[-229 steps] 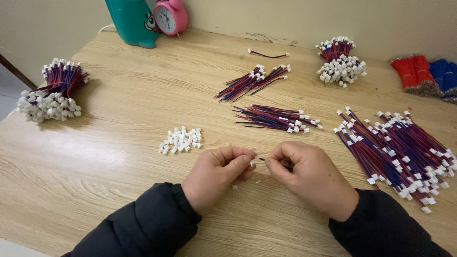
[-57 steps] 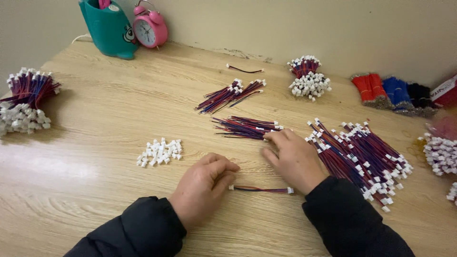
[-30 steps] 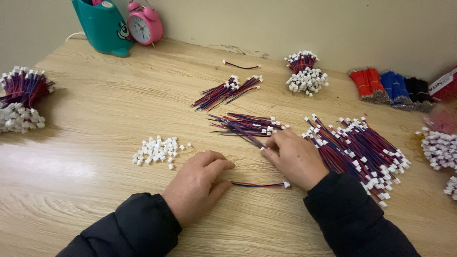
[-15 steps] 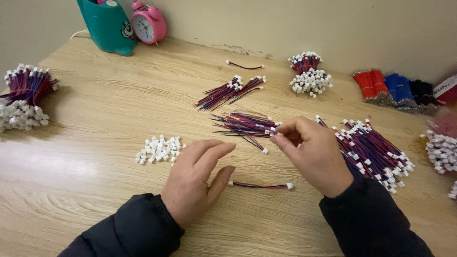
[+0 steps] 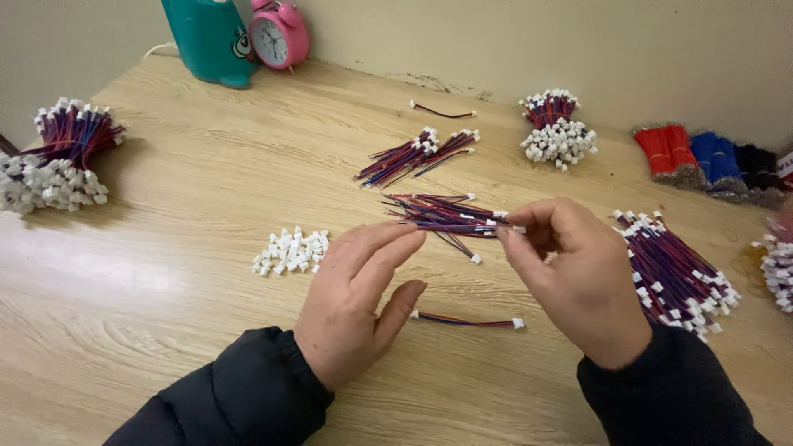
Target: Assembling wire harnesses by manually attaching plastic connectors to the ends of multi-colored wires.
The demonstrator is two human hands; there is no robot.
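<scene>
1. Wire lead (image 5: 475, 223), red and blue with a small white connector at its tip, is pinched between thumb and forefinger of the right hand (image 5: 578, 277), just above the loose pile of leads (image 5: 438, 211) on the wooden table (image 5: 165, 289).
2. Doing this pick well, as I judge it, means gripping close to the connector end and lifting straight up, so that neighbouring leads in the pile do not drag along.
3. The right hand is raised off the table, wrist bent, the other fingers curled in behind the pinch.
4. The left hand (image 5: 359, 301) hovers beside it, palm down, fingers straight and slightly spread, holding nothing; its fingertips point towards the held lead.
5. A single finished lead (image 5: 467, 321) lies flat just beside the left thumb.
6. White connector housings (image 5: 291, 251) sit in a small heap left of the hands; a large bundle of leads (image 5: 673, 272) lies right of them.
</scene>
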